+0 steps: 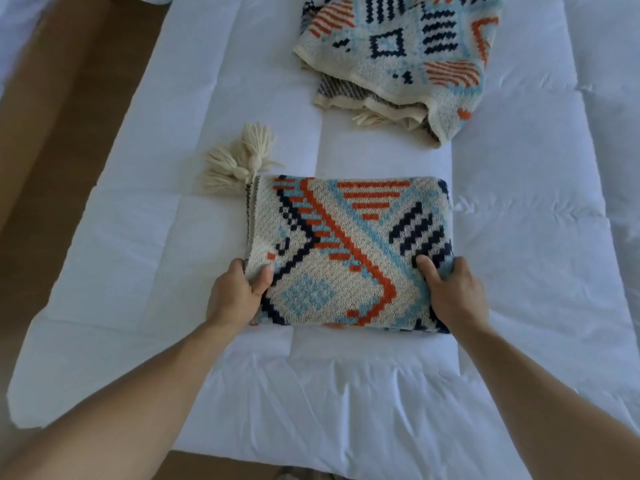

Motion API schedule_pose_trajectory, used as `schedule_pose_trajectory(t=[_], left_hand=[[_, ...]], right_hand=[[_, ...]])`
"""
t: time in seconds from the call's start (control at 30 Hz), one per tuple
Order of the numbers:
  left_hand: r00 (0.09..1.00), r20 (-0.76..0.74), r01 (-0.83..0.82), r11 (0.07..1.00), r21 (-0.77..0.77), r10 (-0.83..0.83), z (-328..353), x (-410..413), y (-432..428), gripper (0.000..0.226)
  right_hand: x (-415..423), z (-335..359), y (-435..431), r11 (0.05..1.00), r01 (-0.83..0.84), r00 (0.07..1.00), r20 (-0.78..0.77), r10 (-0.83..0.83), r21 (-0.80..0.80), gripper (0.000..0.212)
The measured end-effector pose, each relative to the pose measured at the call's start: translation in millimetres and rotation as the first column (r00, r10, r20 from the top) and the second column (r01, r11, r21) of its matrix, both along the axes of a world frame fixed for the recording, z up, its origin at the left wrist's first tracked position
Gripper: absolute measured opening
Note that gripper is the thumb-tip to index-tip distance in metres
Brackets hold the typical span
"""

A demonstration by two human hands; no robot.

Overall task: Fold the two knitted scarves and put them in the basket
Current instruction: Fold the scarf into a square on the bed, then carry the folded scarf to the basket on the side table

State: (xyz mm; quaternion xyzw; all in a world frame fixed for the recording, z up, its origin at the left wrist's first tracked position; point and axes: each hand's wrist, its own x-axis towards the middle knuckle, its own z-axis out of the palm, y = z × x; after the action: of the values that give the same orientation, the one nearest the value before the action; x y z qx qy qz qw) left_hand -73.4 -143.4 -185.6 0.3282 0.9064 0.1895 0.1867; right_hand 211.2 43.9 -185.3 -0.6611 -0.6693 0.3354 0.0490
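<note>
1. Step in hand: the first fold looks finished. The cream knitted scarf with an orange, navy and pale-blue geometric pattern [346, 251] lies as a thick, squarish packet on the white quilted bed cover [166, 271], directly in front of the person.
2. Left hand [235, 292] grips the packet's left edge and right hand [453, 292] its right edge. Thumbs are on top and the fingers appear tucked under the sides. Both hands are closed on the scarf.
3. The second knitted scarf of matching pattern [398, 57] lies well apart at the far side. It's loosely bunched with uneven edges and layers showing, so I'd say it isn't properly folded yet.
4. The basket is not in view. Likely next move: lift the packet level with both hands, keeping the squeeze so the layers don't slide, and carry it to the basket. Then fold scarf two.
5. Material: chunky knit, soft and compressible, with no stiffness. It probably sags if held from one side.
6. Cream yarn tassels [239, 157] stick out at the packet's far-left corner. They're loose and could snag on a rim.
7. The bed cover is smooth and wrinkled, stitched into puffy panels.
</note>
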Motion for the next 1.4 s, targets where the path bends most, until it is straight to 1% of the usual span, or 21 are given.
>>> schedule_pose_trajectory(t=[0.07,0.13,0.2,0.27,0.33,0.4,0.43,0.47,0.5,0.53,0.6,0.73,0.83,0.87,0.97,1.0,1.07,1.17,1.2,1.3,1.4], left_hand=[[1.0,0.008,0.008,1.0,0.018,-0.008,1,1,0,0.074],[0.995,0.078,-0.058,0.997,0.049,0.054,1,-1,6,0.071],[0.98,0.157,-0.131,0.99,0.05,0.122,3,-10,24,0.068],[0.949,0.258,-0.178,0.984,-0.025,0.178,5,-20,47,0.069],[0.888,0.402,-0.222,0.974,-0.053,0.224,7,-24,65,0.067],[0.79,0.558,-0.275,0.96,-0.047,0.253,6,-28,72,0.061],[0.735,0.622,-0.307,0.95,-0.054,0.272,6,-31,72,0.064],[0.686,0.672,-0.332,0.942,-0.052,0.279,7,-33,70,0.075],[0.65,0.708,-0.344,0.938,-0.048,0.275,8,-36,70,0.085],[0.63,0.73,-0.347,0.937,-0.04,0.264,11,-37,71,0.086],[0.618,0.753,-0.334,0.943,-0.007,0.224,23,-37,73,0.08],[0.632,0.763,-0.297,0.952,0.076,0.137,70,-35,81,0.085],[0.627,0.774,-0.278,0.953,0.12,0.086,103,-35,93,0.08],[0.626,0.777,-0.263,0.956,0.13,0.066,116,-34,98,0.074],[0.635,0.773,-0.198,0.967,0.162,0.001,158,-24,112,0.044],[0.64,0.768,-0.183,0.968,0.171,-0.015,170,-20,116,0.041],[0.651,0.758,-0.146,0.971,0.191,-0.051,194,-10,126,0.047],[0.647,0.75,-0.083,0.965,0.248,-0.137,228,11,144,0.039],[0.648,0.744,-0.064,0.96,0.271,-0.166,239,20,152,0.04],[0.664,0.702,0.009,0.942,0.336,-0.257,266,50,172,0.058],[0.658,0.658,0.101,0.909,0.405,-0.366,292,89,192,0.073]], right_hand=[[-2,1,-3,1.0,0.006,0.999,0.044,-0.006,-0.006,0.064],[-7,-1,-2,0.999,0.033,0.999,0.036,-0.033,-0.014,0.068],[-14,-3,8,0.991,0.117,0.991,-0.059,-0.121,-0.066,0.082],[-21,-4,21,0.973,0.162,0.969,-0.157,-0.188,-0.167,0.093],[-25,-2,30,0.946,0.154,0.927,-0.29,-0.238,-0.285,0.089],[-24,4,37,0.882,0.149,0.838,-0.417,-0.353,-0.448,0.081],[-22,8,40,0.848,0.118,0.805,-0.45,-0.387,-0.517,0.076],[-20,13,41,0.828,0.078,0.781,-0.482,-0.397,-0.555,0.071],[-19,17,41,0.821,0.056,0.771,-0.497,-0.397,-0.569,0.066],[-19,21,41,0.823,0.055,0.762,-0.509,-0.401,-0.565,0.062],[-21,32,39,0.839,0.096,0.736,-0.529,-0.422,-0.535,0.055],[-19,75,33,0.859,0.177,0.72,-0.532,-0.446,-0.481,0.041],[-9,106,34,0.864,0.218,0.697,-0.547,-0.464,-0.454,0.034],[-5,120,34,0.862,0.234,0.684,-0.554,-0.475,-0.45,0.034],[11,163,29,0.858,0.263,0.644,-0.581,-0.497,-0.442,0.036],[17,176,27,0.856,0.278,0.632,-0.588,-0.505,-0.435,0.037],[32,202,25,0.855,0.316,0.612,-0.6,-0.514,-0.41,0.039],[59,238,18,0.849,0.374,0.578,-0.622,-0.528,-0.374,0.048],[70,249,17,0.843,0.395,0.561,-0.631,-0.536,-0.365,0.049],[104,278,10,0.82,0.476,0.516,-0.654,-0.554,-0.318,0.046],[146,301,1,0.789,0.542,0.469,-0.676,-0.569,-0.289,0.045]])
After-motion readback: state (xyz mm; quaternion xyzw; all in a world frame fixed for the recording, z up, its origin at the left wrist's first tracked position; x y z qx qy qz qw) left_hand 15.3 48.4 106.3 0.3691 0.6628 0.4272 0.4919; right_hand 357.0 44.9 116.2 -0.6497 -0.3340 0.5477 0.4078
